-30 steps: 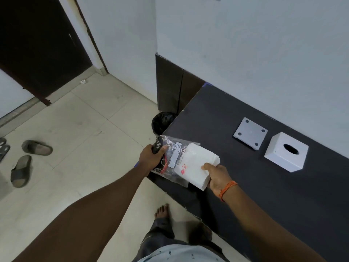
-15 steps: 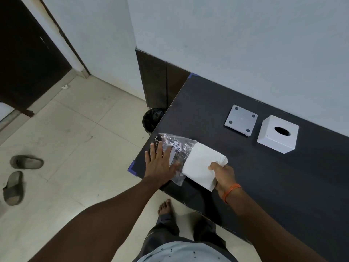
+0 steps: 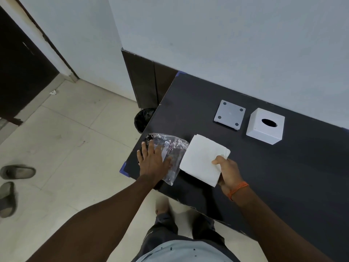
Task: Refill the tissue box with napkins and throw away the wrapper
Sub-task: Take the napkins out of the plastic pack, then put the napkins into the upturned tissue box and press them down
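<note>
My right hand (image 3: 227, 170) grips a white stack of napkins (image 3: 203, 158) by its near right corner, just above the dark table (image 3: 283, 176). The stack is fully out of the clear plastic wrapper (image 3: 172, 150), which lies flat at the table's left corner. My left hand (image 3: 151, 159) rests flat on the wrapper with fingers spread, pressing it down. The white tissue box (image 3: 265, 125), oval slot upward, stands at the back right near the wall. Its grey base plate (image 3: 229, 115) lies beside it on the left.
A black-lined waste bin (image 3: 143, 118) stands on the floor just past the table's left edge. Dark cabinet panels (image 3: 149, 84) rise behind it. Two slippers (image 3: 11, 184) lie on the tiled floor at left. A dark doorway (image 3: 20, 72) is at far left.
My right hand has pulled the napkin stack rightward out of the wrapper. My left hand went from gripping the wrapper to lying flat on it.
</note>
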